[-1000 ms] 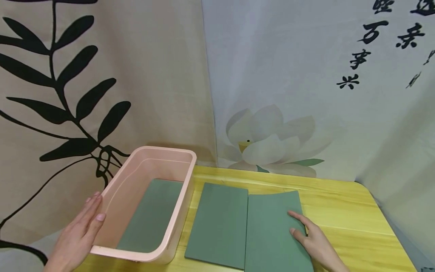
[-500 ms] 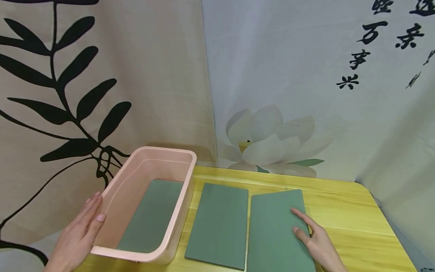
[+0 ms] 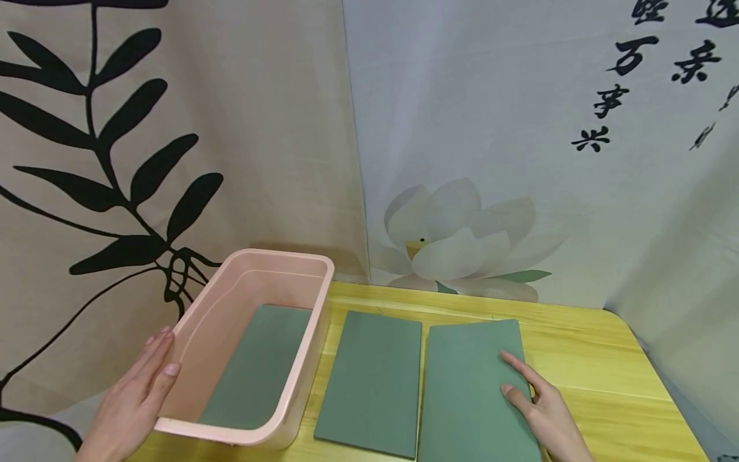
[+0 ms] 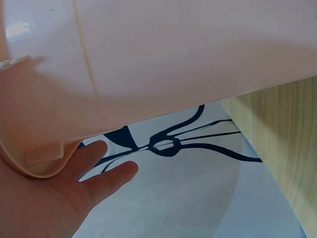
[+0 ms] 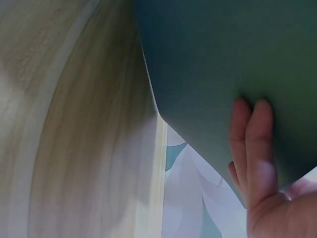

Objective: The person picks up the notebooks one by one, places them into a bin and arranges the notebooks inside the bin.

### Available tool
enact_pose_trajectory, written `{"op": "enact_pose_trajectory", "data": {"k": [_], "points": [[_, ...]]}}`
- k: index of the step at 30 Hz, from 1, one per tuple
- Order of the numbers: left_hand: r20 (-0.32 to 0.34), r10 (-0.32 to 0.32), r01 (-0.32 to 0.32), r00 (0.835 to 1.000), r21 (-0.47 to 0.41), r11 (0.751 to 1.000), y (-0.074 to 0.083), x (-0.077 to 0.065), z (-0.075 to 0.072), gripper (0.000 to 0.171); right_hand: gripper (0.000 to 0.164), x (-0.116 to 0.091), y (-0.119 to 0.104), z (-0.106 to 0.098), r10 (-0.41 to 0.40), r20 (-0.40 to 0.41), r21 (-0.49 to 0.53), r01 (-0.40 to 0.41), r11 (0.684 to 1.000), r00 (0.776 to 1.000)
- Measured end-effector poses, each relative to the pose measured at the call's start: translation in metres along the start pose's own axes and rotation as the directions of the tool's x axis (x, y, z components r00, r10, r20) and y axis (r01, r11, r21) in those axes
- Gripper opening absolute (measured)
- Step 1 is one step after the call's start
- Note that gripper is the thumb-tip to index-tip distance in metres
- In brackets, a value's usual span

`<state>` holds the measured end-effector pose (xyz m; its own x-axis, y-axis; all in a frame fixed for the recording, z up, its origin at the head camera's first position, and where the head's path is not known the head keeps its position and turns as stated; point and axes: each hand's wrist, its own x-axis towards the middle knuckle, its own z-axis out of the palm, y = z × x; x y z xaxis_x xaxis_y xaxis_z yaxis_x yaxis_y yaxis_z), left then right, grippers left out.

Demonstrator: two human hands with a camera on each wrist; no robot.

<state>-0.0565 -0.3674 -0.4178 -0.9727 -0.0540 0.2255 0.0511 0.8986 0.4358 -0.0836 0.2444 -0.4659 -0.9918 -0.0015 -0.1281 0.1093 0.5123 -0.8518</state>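
Observation:
A pink plastic basin (image 3: 277,260) stands at the left of the table in the head view. My left hand (image 3: 129,394) holds its near left rim, thumb over the inner side; in the left wrist view the fingers (image 4: 116,178) extend along the outside under the rim. Inside the basin lies a green notebook (image 3: 256,366). To the right, my right hand (image 3: 545,410) pinches the right edge of another thin green notebook (image 3: 470,385), thumb and index finger on top. Two fingers (image 5: 260,134) lie flat against its underside in the right wrist view, where it is raised off the table.
Between the basin and the held notebook, a similar green notebook (image 3: 372,378) lies on the yellow wood-grain table (image 3: 606,366). Printed curtains (image 3: 277,128) hang right behind the table and along its left side. The table's rounded far corner is at the right.
The notebook under my right hand has shifted slightly right and away, opening a narrow gap beside the middle notebook. My left hand and the basin have stayed put.

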Motion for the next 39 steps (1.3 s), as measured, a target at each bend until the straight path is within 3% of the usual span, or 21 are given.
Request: {"op": "enact_pose_trajectory", "data": {"k": [9,18,28,39], "points": [[0.002,-0.003,0.003,1.000,0.009,1.000,-0.001,-0.001,0.001,0.061,0.058,-0.008,-0.008,-0.001,0.075,-0.001,0.135,-0.074,0.988,0.997],[-0.087,0.136,-0.137,0.987,-0.008,0.991,-0.004,-0.003,0.005,0.053,0.056,-0.018,-0.025,-0.002,0.067,-0.051,0.150,-0.058,0.987,0.996],[-0.082,0.127,-0.128,0.989,-0.007,0.992,-0.004,-0.003,0.004,0.053,0.055,-0.025,-0.039,0.000,0.013,-0.081,0.227,0.006,0.974,0.997],[-0.083,0.110,-0.111,0.990,-0.013,0.994,-0.004,-0.002,0.004,0.055,0.057,-0.026,-0.052,0.002,0.009,-0.110,0.303,0.025,0.953,0.994]]}}
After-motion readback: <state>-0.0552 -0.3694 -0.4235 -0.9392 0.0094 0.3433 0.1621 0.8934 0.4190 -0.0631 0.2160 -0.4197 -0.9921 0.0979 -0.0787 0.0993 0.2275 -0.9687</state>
